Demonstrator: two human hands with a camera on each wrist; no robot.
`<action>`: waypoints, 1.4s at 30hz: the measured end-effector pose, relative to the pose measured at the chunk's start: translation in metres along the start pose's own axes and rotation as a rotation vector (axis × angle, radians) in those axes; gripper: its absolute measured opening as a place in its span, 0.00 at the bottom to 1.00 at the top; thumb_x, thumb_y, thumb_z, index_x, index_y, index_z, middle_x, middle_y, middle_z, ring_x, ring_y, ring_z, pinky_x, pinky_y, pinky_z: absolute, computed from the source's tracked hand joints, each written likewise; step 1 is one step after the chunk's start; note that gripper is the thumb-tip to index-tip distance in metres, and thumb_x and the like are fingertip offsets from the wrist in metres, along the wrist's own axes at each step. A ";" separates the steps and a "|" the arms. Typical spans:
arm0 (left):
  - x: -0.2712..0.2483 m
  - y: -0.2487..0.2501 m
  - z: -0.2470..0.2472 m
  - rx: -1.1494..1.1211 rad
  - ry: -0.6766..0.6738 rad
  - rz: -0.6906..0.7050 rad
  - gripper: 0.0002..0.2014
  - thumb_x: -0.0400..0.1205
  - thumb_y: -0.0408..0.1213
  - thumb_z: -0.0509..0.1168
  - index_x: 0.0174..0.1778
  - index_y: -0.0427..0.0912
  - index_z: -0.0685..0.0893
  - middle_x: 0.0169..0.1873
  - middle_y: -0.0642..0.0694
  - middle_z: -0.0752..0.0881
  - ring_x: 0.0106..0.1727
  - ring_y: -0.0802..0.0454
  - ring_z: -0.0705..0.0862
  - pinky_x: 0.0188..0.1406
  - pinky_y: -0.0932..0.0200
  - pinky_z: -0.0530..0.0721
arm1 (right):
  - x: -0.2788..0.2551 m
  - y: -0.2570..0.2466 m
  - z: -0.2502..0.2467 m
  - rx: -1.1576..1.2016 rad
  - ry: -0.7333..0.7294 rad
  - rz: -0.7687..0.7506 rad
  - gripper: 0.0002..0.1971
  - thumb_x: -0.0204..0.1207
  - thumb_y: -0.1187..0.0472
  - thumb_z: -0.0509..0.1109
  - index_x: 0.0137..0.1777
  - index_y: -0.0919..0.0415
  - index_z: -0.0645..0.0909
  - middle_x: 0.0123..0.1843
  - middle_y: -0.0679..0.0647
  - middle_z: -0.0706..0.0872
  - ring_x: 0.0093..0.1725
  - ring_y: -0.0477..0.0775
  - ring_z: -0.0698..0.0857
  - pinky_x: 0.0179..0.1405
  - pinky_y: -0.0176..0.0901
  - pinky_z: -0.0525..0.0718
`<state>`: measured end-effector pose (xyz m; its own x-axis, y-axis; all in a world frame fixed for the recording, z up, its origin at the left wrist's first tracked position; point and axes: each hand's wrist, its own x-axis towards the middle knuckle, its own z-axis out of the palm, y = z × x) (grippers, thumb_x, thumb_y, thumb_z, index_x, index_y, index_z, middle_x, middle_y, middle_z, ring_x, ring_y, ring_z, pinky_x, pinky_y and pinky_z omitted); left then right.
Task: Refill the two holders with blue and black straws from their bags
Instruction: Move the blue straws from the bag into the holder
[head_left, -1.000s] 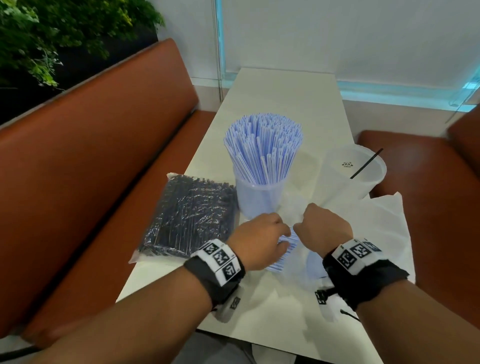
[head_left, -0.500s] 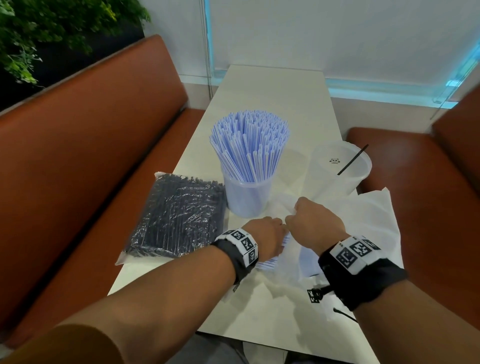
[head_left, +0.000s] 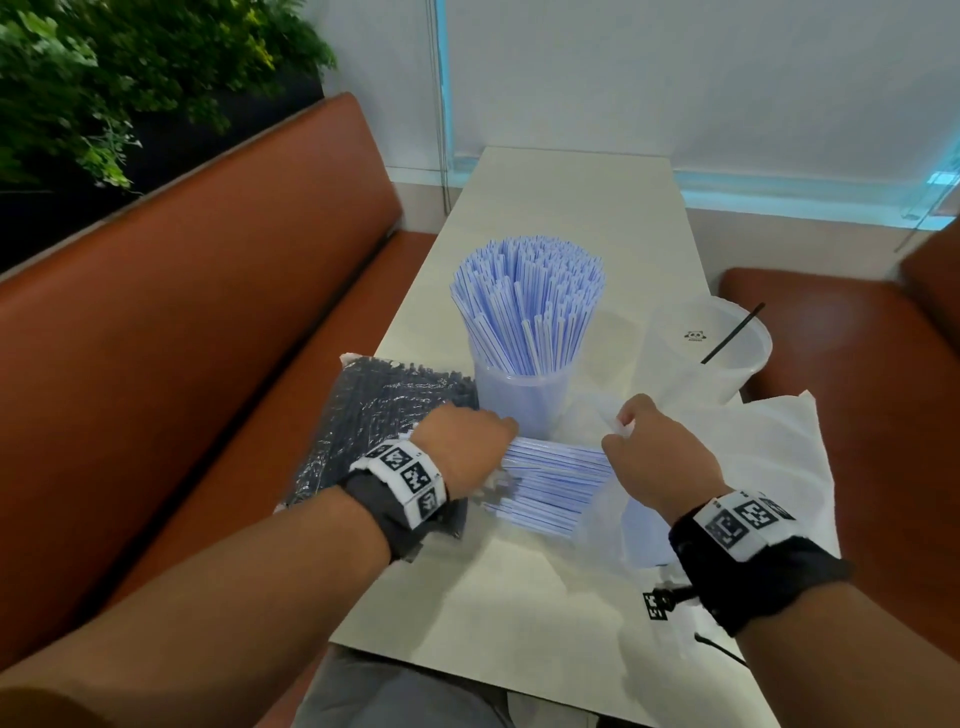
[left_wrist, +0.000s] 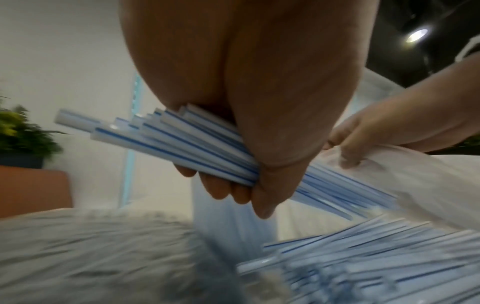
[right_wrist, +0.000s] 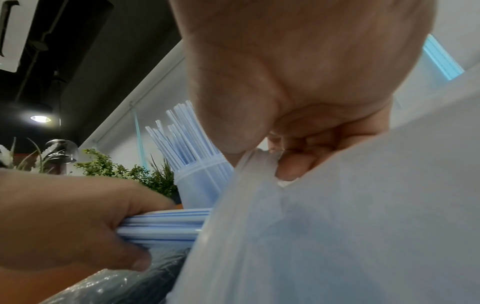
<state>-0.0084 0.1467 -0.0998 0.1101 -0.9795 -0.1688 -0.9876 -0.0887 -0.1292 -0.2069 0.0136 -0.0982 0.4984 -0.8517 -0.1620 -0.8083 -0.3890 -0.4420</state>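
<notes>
My left hand (head_left: 467, 457) grips a bundle of blue straws (head_left: 550, 483), half drawn out leftward from the clear bag (head_left: 613, 514); the left wrist view shows fingers and thumb curled round the straws (left_wrist: 197, 148). My right hand (head_left: 649, 452) pinches the bag's mouth (right_wrist: 259, 160) between thumb and fingers. Just beyond stands a clear holder (head_left: 519, 400) packed with upright blue straws (head_left: 530, 296). A second clear holder (head_left: 706, 358) to its right contains one black straw (head_left: 732, 333). A sealed bag of black straws (head_left: 384, 426) lies at the table's left edge, partly under my left wrist.
The pale table (head_left: 561, 197) is narrow, with orange bench seats on the left (head_left: 208, 322) and right (head_left: 852, 332). A white plastic sheet (head_left: 779, 457) lies under my right forearm. Green plants (head_left: 104, 78) stand behind the left bench.
My left hand has slid to the left, pulling the bundle of blue straws partly out of the bag. My right hand has kept hold of the bag's mouth.
</notes>
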 end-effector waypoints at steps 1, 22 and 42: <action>-0.006 -0.011 0.003 -0.001 0.012 -0.018 0.10 0.83 0.36 0.64 0.59 0.47 0.76 0.42 0.49 0.83 0.42 0.43 0.85 0.43 0.49 0.82 | 0.000 0.002 0.002 0.020 0.001 -0.016 0.08 0.79 0.52 0.60 0.57 0.46 0.67 0.37 0.50 0.83 0.35 0.52 0.83 0.33 0.48 0.74; -0.016 -0.004 -0.012 -0.204 0.432 -0.059 0.14 0.78 0.43 0.71 0.58 0.47 0.79 0.43 0.48 0.86 0.39 0.43 0.85 0.31 0.56 0.77 | -0.008 -0.037 -0.017 0.927 0.169 -0.213 0.18 0.88 0.54 0.63 0.44 0.58 0.91 0.45 0.50 0.94 0.53 0.50 0.90 0.59 0.48 0.83; 0.007 0.048 -0.112 -2.090 1.005 -0.044 0.09 0.79 0.26 0.70 0.44 0.45 0.84 0.33 0.49 0.84 0.32 0.48 0.83 0.41 0.53 0.86 | -0.013 -0.060 -0.007 1.567 -0.424 0.191 0.38 0.90 0.37 0.47 0.72 0.73 0.80 0.67 0.72 0.85 0.69 0.71 0.85 0.72 0.65 0.81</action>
<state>-0.0678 0.1147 0.0026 0.7046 -0.6628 0.2536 0.2145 0.5395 0.8142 -0.1667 0.0454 -0.0632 0.6934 -0.5880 -0.4164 0.0933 0.6463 -0.7573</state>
